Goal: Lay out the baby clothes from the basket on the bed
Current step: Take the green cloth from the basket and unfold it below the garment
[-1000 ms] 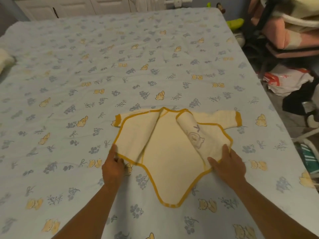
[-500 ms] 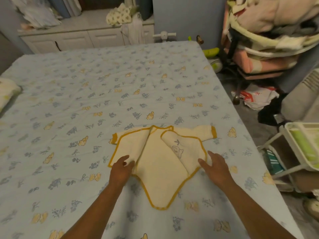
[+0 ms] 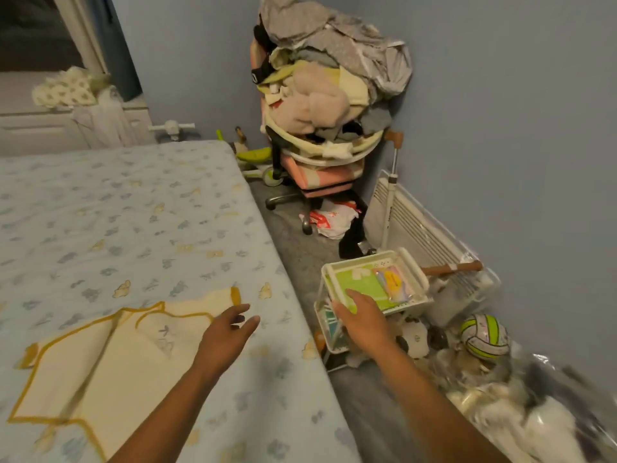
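Observation:
A cream baby garment with mustard trim (image 3: 110,355) lies spread on the bed (image 3: 133,228), at its near right part. My left hand (image 3: 227,332) hovers over the garment's right edge, fingers apart, holding nothing. My right hand (image 3: 364,319) reaches past the bed's edge, fingers spread and empty, in front of a white trolley tray (image 3: 417,279) that holds green and yellow packets. No basket can be clearly made out; a blurred pile of pale cloth (image 3: 521,419) lies on the floor at the lower right.
A chair heaped with laundry (image 3: 327,95) stands in the far corner. A white panel heater (image 3: 424,235) leans on the wall behind the trolley. A green and white ball (image 3: 484,335) lies on the floor. A grey strip of carpet (image 3: 300,235) runs between bed and wall.
The view has swung right, off the bed toward the floor and trolley. Both hands have left the garment; the right hand has moved out beyond the bed's edge.

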